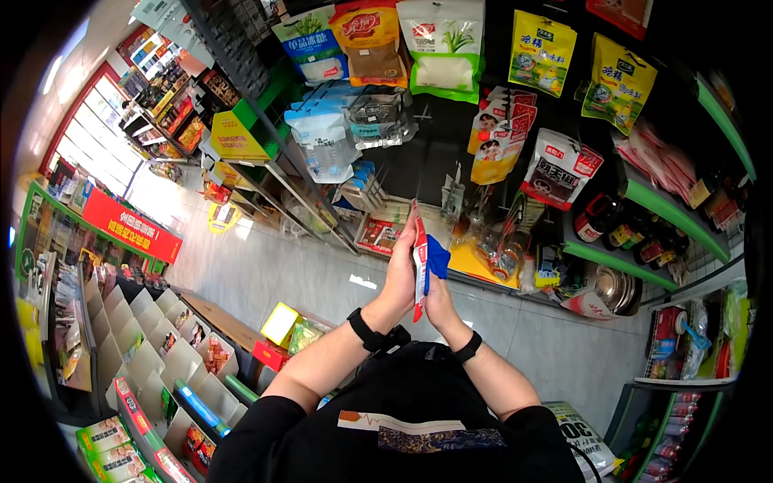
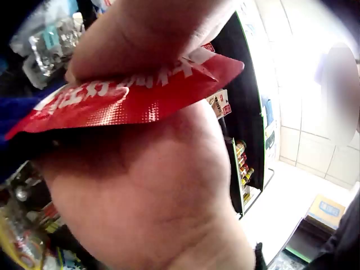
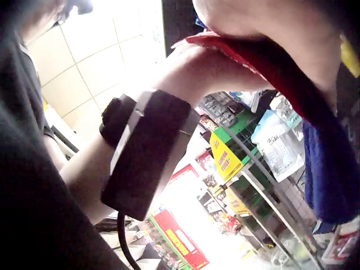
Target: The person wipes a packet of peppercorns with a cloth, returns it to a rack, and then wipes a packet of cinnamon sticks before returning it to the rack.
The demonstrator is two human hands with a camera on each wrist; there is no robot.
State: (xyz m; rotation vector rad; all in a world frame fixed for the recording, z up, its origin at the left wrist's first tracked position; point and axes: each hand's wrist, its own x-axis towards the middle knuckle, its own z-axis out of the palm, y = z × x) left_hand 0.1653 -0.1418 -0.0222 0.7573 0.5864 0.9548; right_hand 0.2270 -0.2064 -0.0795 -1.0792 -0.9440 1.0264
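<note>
A thin red packet with white lettering stands edge-on between both palms in the head view. My left hand holds it from the left, its thumb side lying along the lettered face. On the other side my right hand grips a bunched blue cloth against the packet. The right palm lies under the packet in the left wrist view. Cloth and packet hide most of the right fingers, while the blue cloth hangs below the red edge in the right wrist view.
Seasoning bags hang on the rack ahead, above a lower ledge of goods. Dark bottles line green-edged shelves at right. White divided bins stand at left. A large sack sits beside the person, over grey floor tiles.
</note>
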